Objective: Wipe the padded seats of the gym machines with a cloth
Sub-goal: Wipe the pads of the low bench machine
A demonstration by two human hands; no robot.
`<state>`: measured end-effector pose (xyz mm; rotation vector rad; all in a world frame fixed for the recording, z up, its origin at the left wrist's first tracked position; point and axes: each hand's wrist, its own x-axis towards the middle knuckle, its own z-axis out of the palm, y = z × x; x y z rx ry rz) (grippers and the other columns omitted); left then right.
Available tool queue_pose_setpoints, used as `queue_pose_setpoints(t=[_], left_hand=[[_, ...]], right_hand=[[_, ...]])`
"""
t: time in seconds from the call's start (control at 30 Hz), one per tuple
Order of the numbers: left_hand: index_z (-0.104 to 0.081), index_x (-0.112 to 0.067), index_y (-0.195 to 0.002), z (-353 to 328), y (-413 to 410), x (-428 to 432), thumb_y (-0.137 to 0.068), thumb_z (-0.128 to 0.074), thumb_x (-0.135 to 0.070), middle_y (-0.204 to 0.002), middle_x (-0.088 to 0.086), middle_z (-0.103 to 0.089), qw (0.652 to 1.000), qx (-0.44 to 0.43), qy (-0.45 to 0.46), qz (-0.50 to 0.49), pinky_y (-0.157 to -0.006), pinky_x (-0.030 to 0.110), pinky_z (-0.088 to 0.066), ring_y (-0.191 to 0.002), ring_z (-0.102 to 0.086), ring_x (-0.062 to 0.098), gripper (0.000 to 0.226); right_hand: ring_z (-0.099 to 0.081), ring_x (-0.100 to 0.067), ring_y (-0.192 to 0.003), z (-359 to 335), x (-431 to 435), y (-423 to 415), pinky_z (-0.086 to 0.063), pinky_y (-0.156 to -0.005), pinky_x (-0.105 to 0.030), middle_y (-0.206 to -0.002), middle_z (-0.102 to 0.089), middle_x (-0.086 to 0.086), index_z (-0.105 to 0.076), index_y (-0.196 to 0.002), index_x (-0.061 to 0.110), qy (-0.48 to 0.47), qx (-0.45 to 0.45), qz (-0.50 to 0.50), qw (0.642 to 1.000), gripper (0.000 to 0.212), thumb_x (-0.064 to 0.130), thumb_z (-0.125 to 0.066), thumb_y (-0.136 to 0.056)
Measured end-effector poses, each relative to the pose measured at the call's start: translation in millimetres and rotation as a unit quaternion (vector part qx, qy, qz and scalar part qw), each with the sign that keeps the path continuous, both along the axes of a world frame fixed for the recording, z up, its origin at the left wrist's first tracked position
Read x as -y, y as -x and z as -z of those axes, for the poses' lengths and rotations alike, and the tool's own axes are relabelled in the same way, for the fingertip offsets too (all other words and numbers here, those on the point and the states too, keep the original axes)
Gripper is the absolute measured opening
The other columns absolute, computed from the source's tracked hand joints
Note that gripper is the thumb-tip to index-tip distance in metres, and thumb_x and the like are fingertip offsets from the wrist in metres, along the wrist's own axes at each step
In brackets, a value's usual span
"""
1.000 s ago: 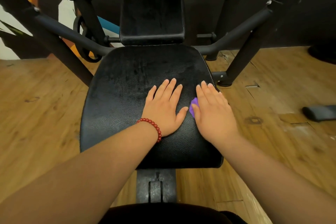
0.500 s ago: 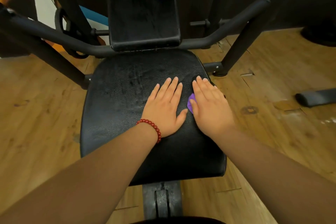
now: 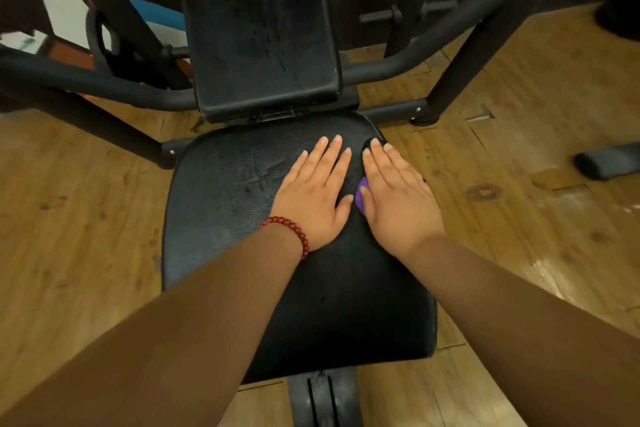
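The wipe looks under way on the padded seat (image 3: 225, 246): the right hand (image 3: 394, 198) presses a purple cloth (image 3: 360, 204) flat at its far right, the left hand (image 3: 313, 194) spread alongside, so next probably comes a sweep left and nearer.

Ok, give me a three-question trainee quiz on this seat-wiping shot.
1. True or false: the left hand lies flat on the seat.
2. The purple cloth peeks out from under which hand? A) left hand B) right hand C) neither
3. Fill in: the red bead bracelet sits on the ____ wrist.
Key: 1 true; 2 B; 3 left.
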<state>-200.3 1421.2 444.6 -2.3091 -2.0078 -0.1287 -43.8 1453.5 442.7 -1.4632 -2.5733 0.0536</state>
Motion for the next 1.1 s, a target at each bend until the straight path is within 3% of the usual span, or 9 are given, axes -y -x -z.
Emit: queue_pose_setpoints(t=[0.1, 0.17, 0.3, 0.43, 0.7, 0.8, 1.0, 1.1], left_hand=[[-0.015, -0.015, -0.154, 7.1, 4.4, -5.6, -0.094, -0.024, -0.049, -0.162, 0.009, -0.008, 1.000, -0.013, -0.020, 0.005, -0.121, 0.038, 0.002, -0.149, 0.000, 0.023, 0.069], [-0.016, -0.016, -0.154, 11.2, 5.6, -7.3, -0.094, -0.027, -0.050, -0.162, 0.008, -0.010, 1.000, -0.015, -0.023, 0.000, -0.121, 0.039, -0.002, -0.149, -0.002, 0.023, 0.069], [-0.018, -0.016, -0.154, 10.9, 5.8, -8.9, -0.094, -0.031, -0.049, -0.162, 0.007, -0.012, 1.000, -0.016, -0.026, -0.002, -0.121, 0.041, -0.004, -0.149, -0.004, 0.023, 0.069], [-0.019, -0.015, -0.153, 10.6, 6.6, -9.3, -0.092, -0.035, -0.048, -0.161, 0.008, -0.013, 1.000, -0.009, -0.020, -0.002, -0.121, 0.041, -0.004, -0.149, -0.004, 0.024, 0.072], [-0.021, -0.014, -0.153, 12.1, 7.7, -10.3, -0.092, -0.036, -0.047, -0.161, 0.008, -0.015, 1.000, -0.011, -0.028, 0.004, -0.120, 0.044, -0.009, -0.149, -0.007, 0.025, 0.070], [-0.022, -0.015, -0.153, 11.3, 7.5, -10.6, -0.093, -0.035, -0.047, -0.161, 0.007, -0.016, 1.000, -0.009, -0.030, -0.003, -0.120, 0.043, -0.008, -0.149, -0.008, 0.024, 0.069], [-0.040, -0.008, -0.143, 5.1, -20.6, -18.3, -0.093, -0.036, -0.043, -0.154, 0.010, -0.033, 0.990, 0.089, -0.075, -0.080, -0.119, 0.044, -0.014, -0.145, -0.022, 0.027, 0.061], [-0.023, -0.007, -0.151, -0.7, -40.2, -35.1, -0.095, -0.026, -0.041, -0.161, 0.009, -0.016, 0.984, 0.127, -0.060, -0.106, -0.121, 0.038, 0.000, -0.148, -0.007, 0.023, 0.066]], right_hand=[[-0.027, -0.019, -0.145, 6.5, 4.4, -9.1, -0.016, -0.113, -0.031, -0.156, -0.031, -0.007, -0.035, -0.148, 0.008, -0.017, -0.014, 0.003, 1.000, 0.053, 0.031, -0.037, -0.100], [-0.030, -0.020, -0.143, 15.2, 13.4, -19.1, -0.021, -0.114, -0.032, -0.154, -0.036, -0.007, -0.040, -0.145, 0.008, -0.004, -0.017, -0.003, 1.000, 0.055, 0.033, -0.032, -0.097], [-0.028, -0.021, -0.144, 14.2, 0.5, -14.8, -0.023, -0.113, -0.034, -0.155, -0.033, -0.007, -0.038, -0.146, 0.007, -0.011, -0.018, -0.019, 1.000, 0.056, 0.034, -0.030, -0.098], [-0.008, -0.018, -0.149, -4.5, -31.6, 13.2, -0.011, -0.119, -0.033, -0.162, -0.011, -0.005, -0.016, -0.153, 0.011, 0.031, -0.049, -0.006, 0.998, 0.056, 0.031, -0.030, -0.103], [-0.024, -0.022, -0.144, 9.7, -3.2, -16.0, -0.010, -0.119, -0.023, -0.157, -0.028, -0.010, -0.031, -0.149, 0.003, 0.047, -0.125, -0.004, 0.991, 0.057, 0.030, -0.030, -0.098], [-0.015, -0.006, -0.141, 16.1, 3.7, -23.4, -0.002, -0.115, -0.011, -0.156, -0.019, 0.002, -0.027, -0.150, 0.007, 0.083, -0.201, 0.012, 0.976, 0.054, 0.025, -0.039, -0.100], [-0.013, 0.013, -0.135, 12.5, 0.5, -35.2, -0.007, -0.106, 0.001, -0.148, -0.020, 0.020, -0.023, -0.152, 0.019, 0.226, -0.349, 0.067, 0.907, 0.051, 0.023, -0.037, -0.104], [-0.017, 0.012, -0.135, 10.4, -1.5, -37.0, -0.009, -0.103, 0.004, -0.147, -0.026, 0.022, -0.025, -0.152, 0.025, 0.265, -0.371, 0.091, 0.885, 0.050, 0.026, -0.037, -0.104]])
